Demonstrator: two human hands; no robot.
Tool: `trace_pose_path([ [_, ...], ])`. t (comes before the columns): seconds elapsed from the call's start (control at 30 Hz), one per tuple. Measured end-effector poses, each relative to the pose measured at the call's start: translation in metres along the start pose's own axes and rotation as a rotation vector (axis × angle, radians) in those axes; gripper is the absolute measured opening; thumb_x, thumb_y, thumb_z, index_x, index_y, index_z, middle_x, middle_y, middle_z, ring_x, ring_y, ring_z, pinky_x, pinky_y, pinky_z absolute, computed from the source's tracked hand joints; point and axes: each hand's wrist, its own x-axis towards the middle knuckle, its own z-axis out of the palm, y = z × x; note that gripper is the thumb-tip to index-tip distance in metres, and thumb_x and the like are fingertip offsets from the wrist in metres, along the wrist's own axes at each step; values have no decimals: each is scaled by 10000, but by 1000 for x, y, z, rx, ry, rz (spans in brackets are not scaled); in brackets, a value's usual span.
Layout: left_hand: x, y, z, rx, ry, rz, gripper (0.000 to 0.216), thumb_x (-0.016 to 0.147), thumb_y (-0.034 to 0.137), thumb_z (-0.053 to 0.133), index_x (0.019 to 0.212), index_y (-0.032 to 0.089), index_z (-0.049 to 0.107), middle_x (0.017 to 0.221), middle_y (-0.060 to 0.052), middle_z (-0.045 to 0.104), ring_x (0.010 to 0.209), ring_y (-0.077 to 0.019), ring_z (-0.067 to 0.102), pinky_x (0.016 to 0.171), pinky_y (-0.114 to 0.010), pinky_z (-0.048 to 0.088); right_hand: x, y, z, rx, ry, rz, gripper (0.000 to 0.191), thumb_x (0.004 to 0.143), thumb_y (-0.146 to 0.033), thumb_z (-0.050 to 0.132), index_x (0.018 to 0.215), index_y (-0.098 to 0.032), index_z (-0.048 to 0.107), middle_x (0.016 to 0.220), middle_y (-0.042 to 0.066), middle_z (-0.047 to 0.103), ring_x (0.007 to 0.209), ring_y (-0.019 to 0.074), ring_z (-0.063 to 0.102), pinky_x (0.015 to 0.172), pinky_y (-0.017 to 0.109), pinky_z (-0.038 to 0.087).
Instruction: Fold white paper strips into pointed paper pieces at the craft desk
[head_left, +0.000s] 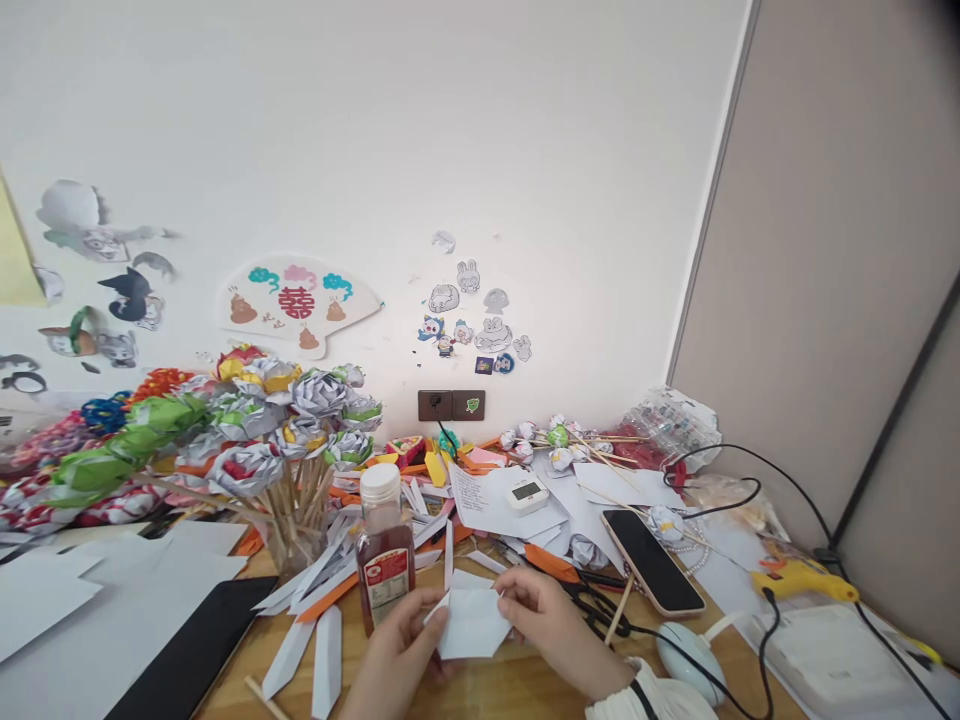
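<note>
A small white piece of paper (474,622), with creases across it, is held up just above the front of the table. My left hand (405,640) pinches its left edge between thumb and fingers. At the right edge, my right hand (541,620) grips it the same way. Directly behind the left hand stands a bottle of reddish-brown liquid (384,550) with a white cap. Black-handled scissors (596,605) lie just beyond my right hand, partly hidden. Folded white paper strips (327,650) lie left of the bottle.
Paper flowers on sticks (285,440) crowd the back left. A black tablet-like slab (195,650) lies front left. To the right are a phone (652,560), a white mouse (690,660), a yellow glue gun (806,580) and loose cables. A white timer (527,495) rests on papers behind.
</note>
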Motion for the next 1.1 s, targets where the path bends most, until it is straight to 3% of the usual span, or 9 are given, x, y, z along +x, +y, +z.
trace_pose_path([
  [0.1, 0, -1, 1, -2, -25, -7, 411, 649, 513, 582, 864, 163, 567, 491, 41, 574, 361, -108, 488, 372, -212, 391, -3, -6, 0, -13, -27, -34, 246, 815, -368, 471, 878, -152, 570, 650, -4, 542, 572, 128, 524, 515, 224, 392],
  [0.2, -1, 0, 1, 1, 5, 11, 403, 651, 511, 582, 855, 164, 566, 542, 31, 592, 379, -110, 505, 382, -215, 402, -5, -9, 2, 25, -70, -19, 297, 781, -394, 519, 946, -147, 543, 692, 15, 577, 621, 153, 552, 546, 245, 413],
  [0.43, -4, 10, 2, 21, 1, 18, 365, 622, 519, 603, 610, 157, 560, 504, 50, 542, 401, -97, 502, 403, -202, 401, -1, 0, 4, 138, -71, 45, 327, 725, -400, 582, 897, -124, 547, 562, -20, 554, 484, 115, 527, 454, 209, 390],
  [0.67, -1, 10, 0, -99, -10, -47, 464, 531, 492, 692, 837, 147, 638, 555, 5, 632, 434, -117, 520, 395, -218, 422, 0, -1, 7, 308, -49, 80, 369, 685, -404, 623, 895, -103, 590, 495, -16, 559, 414, 109, 519, 386, 192, 378],
  [0.93, -1, 13, -4, -177, 30, -97, 476, 484, 454, 739, 845, 152, 660, 551, 7, 655, 410, -123, 548, 411, -234, 453, -5, -15, 14, 466, 53, 121, 328, 656, -321, 636, 892, -93, 631, 491, 17, 591, 408, 112, 533, 378, 178, 362],
  [1.1, -1, 13, -3, -206, -15, -117, 421, 514, 426, 736, 807, 141, 639, 525, 10, 651, 380, -108, 545, 397, -209, 431, -3, -10, 14, 440, 85, 88, 265, 650, -319, 640, 800, -100, 642, 471, 5, 576, 394, 106, 521, 380, 185, 371],
])
